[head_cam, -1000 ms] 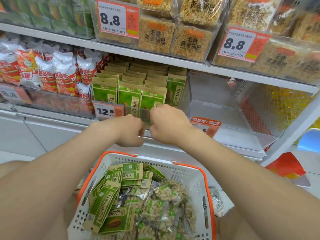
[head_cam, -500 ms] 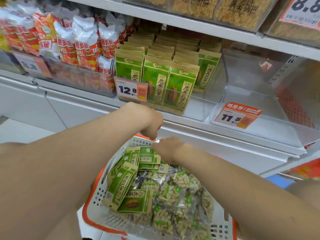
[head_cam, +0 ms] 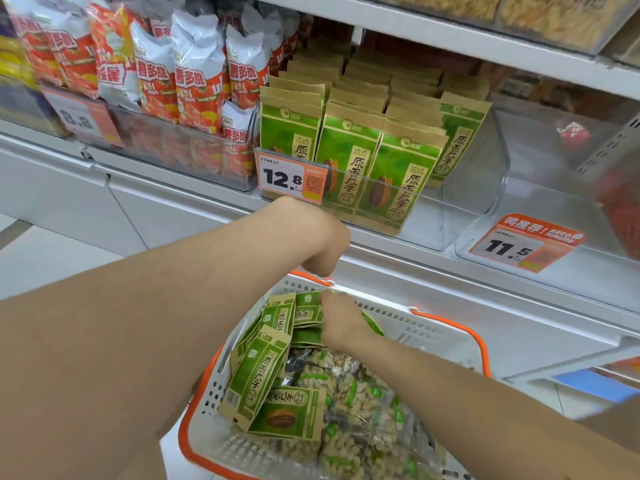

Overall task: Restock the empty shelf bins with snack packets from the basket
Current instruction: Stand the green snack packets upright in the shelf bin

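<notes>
A white basket (head_cam: 433, 329) with orange handles sits low in front of me. It holds several green seed packets (head_cam: 256, 372) and clear packs of pale twisted snacks (head_cam: 349, 386). My right hand (head_cam: 341, 323) is inside the basket's far end, with its thumb and fingers closed on the top green packets there. My left hand (head_cam: 320, 244) hovers just above the far rim, fingers curled downward with nothing seen in them. On the shelf, a clear bin (head_cam: 460, 216) holds rows of upright green packets (head_cam: 349, 161). To its right is a clear empty bin (head_cam: 554, 188) tagged 11.5.
Red and white snack bags (head_cam: 194, 81) fill the bin at the left. A 12.8 price tag (head_cam: 291, 176) hangs on the green packets' bin. A higher shelf (head_cam: 467, 43) of yellow snack packs overhangs the bins. White cabinet fronts run below the shelf edge.
Both hands have dropped from the front of the green packets' bin down to the basket. My right hand has gone into the green packets, and my view has tilted down and moved closer.
</notes>
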